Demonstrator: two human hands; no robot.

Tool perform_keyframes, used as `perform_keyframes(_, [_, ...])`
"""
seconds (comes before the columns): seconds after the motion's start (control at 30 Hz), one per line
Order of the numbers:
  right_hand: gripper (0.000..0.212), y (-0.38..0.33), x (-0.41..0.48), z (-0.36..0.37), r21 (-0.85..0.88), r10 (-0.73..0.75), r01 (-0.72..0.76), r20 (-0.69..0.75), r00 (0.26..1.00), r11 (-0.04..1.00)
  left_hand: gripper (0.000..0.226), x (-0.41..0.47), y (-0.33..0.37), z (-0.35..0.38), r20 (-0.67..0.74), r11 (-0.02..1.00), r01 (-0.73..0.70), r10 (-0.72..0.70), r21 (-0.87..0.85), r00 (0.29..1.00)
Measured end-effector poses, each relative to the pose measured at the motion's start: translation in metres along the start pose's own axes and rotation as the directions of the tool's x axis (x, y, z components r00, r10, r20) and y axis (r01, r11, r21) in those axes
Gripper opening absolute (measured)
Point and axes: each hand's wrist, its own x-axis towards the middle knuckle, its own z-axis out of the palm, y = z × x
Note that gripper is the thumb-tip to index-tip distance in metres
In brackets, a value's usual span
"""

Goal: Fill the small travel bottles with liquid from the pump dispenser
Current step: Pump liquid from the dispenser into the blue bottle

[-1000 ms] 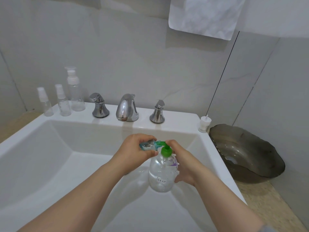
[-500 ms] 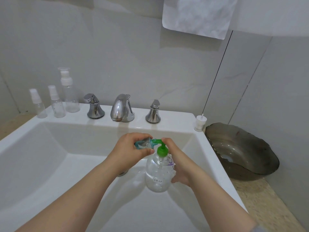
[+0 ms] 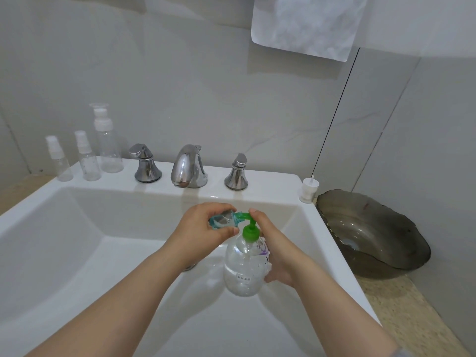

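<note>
Two-handed work, close together over the white sink (image 3: 270, 181). In the left hand (image 3: 203, 228), clasped by curled fingers: a small travel bottle (image 3: 221, 220), laid almost level, long axis running left to right, mouth pointing right. Touching that mouth from the right: the green pump spout (image 3: 243, 216). In the right hand (image 3: 278, 256), gripped round the body: the clear pump dispenser (image 3: 244, 269), upright, forefinger laid on the pump head. Probably best to keep mouth and spout mated through the press, to avoid spilling. Far left on the ledge, well apart from both hands: three capped spray bottles (image 3: 87, 158).
</note>
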Motion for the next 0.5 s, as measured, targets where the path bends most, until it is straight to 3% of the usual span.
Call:
perform_keyframes(0.13, [0.071, 0.0, 0.0003, -0.0002, 0.036, -0.012, 0.011, 0.027, 1.0, 0.999, 0.031, -0.0006, 0.0003, 0.0002, 0.0, 1.0, 0.002, -0.002, 0.004, 1.0])
perform_keyframes(0.23, [0.073, -0.0001, 0.0013, -0.0007, 0.032, -0.014, 0.014, 0.001, 1.0, 0.999, 0.031, -0.001, 0.0007, 0.0001, 0.011, 1.0, 0.014, -0.014, -0.005, 1.0])
perform_keyframes(0.37, [0.054, -0.0017, -0.001, -0.0026, 0.029, -0.06, 0.06, 0.008, 0.998, 0.998, 0.031, -0.0021, 0.0015, 0.0, 0.03, 1.0, 0.008, -0.009, 0.024, 1.0])
perform_keyframes(0.5, [0.064, -0.0004, 0.0003, -0.0038, -0.005, -0.062, 0.062, -0.015, 0.998, 0.998, 0.033, -0.0035, 0.0018, 0.0001, 0.054, 0.999, -0.003, 0.0, 0.052, 0.999])
